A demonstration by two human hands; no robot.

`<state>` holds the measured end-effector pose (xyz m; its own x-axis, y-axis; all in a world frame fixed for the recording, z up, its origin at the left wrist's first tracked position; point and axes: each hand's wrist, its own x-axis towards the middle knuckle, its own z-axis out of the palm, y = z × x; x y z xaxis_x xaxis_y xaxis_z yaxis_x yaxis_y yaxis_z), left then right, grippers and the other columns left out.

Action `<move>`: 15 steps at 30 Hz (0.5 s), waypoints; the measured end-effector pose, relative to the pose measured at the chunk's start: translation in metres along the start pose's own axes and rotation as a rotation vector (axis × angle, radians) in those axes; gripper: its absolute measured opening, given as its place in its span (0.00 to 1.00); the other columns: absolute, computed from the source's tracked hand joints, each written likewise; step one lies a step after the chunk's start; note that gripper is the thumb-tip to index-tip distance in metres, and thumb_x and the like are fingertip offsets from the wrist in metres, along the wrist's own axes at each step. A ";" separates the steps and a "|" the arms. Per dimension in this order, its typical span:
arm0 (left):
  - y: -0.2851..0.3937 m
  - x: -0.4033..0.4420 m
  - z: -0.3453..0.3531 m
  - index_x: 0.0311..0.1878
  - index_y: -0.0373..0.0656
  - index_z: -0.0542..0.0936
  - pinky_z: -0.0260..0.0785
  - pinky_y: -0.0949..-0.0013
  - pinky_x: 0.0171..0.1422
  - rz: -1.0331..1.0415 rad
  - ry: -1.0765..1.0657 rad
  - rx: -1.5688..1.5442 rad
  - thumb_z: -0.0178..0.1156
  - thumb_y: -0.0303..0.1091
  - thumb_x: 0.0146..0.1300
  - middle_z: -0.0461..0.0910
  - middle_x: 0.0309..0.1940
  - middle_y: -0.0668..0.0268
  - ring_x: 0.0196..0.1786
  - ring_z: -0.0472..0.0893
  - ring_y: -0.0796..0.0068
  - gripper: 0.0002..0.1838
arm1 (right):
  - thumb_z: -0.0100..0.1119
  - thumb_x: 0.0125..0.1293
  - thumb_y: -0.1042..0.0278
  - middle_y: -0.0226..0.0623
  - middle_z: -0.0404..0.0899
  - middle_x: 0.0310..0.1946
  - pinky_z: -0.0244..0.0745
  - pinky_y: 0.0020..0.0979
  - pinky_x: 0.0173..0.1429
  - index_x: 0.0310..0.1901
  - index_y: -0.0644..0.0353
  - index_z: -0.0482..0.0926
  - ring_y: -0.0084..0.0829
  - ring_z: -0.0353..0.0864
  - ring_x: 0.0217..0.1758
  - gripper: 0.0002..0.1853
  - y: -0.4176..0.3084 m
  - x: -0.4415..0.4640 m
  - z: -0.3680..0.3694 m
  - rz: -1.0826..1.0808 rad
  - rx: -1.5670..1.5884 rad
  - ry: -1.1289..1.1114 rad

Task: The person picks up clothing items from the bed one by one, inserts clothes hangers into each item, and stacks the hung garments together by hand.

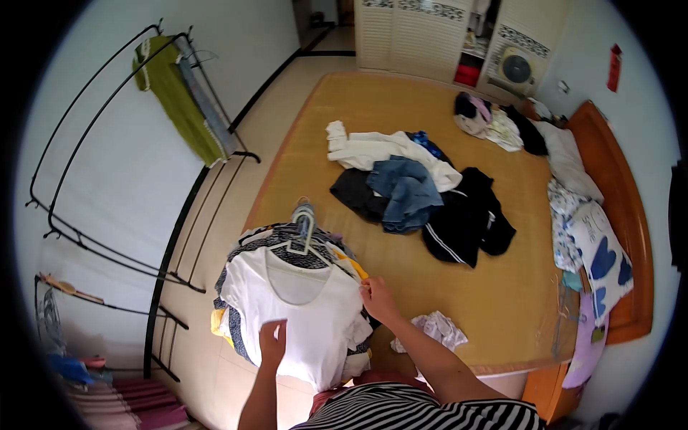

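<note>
A white short-sleeved top [315, 337] on a white hanger [304, 247] lies uppermost on a stack of hung clothes at the bed's near left corner. My left hand [273, 342] is over the front of the white top, its fingers raised and held near each other; whether they hold anything is unclear. At the top's right shoulder, my right hand [375, 295] has its fingers closed at the edge of the stack, beside a yellow garment [354, 266]. What is between those fingers is too small to tell. Several hanger hooks bunch together above the neckline.
On the bed [502, 308] lie a white garment [394, 152], blue denim [405, 190], black clothes [466, 222] and a crumpled pale cloth [433, 331]. A black rack [107, 252] with a green dress [179, 100] stands left. Pillows [602, 251] lie by the headboard.
</note>
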<state>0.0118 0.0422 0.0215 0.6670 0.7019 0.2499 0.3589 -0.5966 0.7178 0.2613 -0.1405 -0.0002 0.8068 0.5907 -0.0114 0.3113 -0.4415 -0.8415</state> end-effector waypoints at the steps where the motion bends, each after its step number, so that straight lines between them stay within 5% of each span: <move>1: 0.008 -0.023 0.002 0.38 0.41 0.83 0.71 0.62 0.48 -0.072 -0.036 -0.039 0.60 0.30 0.61 0.82 0.34 0.59 0.41 0.80 0.60 0.06 | 0.55 0.63 0.66 0.47 0.74 0.40 0.74 0.38 0.42 0.41 0.64 0.76 0.42 0.78 0.36 0.10 0.009 -0.011 -0.001 -0.016 -0.019 0.046; 4: 0.027 -0.082 0.005 0.38 0.41 0.83 0.71 0.64 0.48 -0.161 -0.144 -0.113 0.60 0.30 0.61 0.83 0.33 0.59 0.41 0.81 0.61 0.06 | 0.55 0.63 0.66 0.46 0.75 0.38 0.73 0.39 0.42 0.38 0.63 0.77 0.43 0.77 0.36 0.09 0.025 -0.052 -0.010 -0.032 -0.050 0.080; 9: 0.054 -0.131 -0.014 0.34 0.39 0.82 0.70 0.60 0.41 0.286 -0.312 -0.008 0.60 0.25 0.56 0.82 0.28 0.58 0.36 0.80 0.58 0.03 | 0.53 0.64 0.65 0.47 0.78 0.30 0.73 0.41 0.40 0.35 0.62 0.78 0.48 0.78 0.36 0.09 0.042 -0.128 -0.010 -0.063 -0.026 0.109; 13: 0.057 -0.164 -0.017 0.36 0.40 0.83 0.71 0.61 0.44 0.090 -0.221 -0.084 0.61 0.27 0.58 0.82 0.32 0.58 0.37 0.80 0.59 0.05 | 0.53 0.64 0.63 0.48 0.80 0.33 0.72 0.42 0.42 0.37 0.62 0.79 0.48 0.79 0.38 0.11 0.031 -0.181 -0.023 0.048 -0.034 -0.023; 15: 0.048 -0.184 -0.010 0.41 0.40 0.83 0.71 0.68 0.40 -0.015 -0.232 -0.113 0.58 0.30 0.63 0.83 0.33 0.62 0.38 0.82 0.69 0.07 | 0.53 0.63 0.62 0.48 0.80 0.33 0.72 0.42 0.43 0.37 0.62 0.79 0.48 0.78 0.39 0.12 0.034 -0.205 -0.033 -0.047 -0.063 -0.074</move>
<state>-0.0997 -0.1115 0.0164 0.7987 0.5947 0.0921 0.3035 -0.5302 0.7917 0.1226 -0.2991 -0.0093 0.7520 0.6590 -0.0151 0.3803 -0.4525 -0.8066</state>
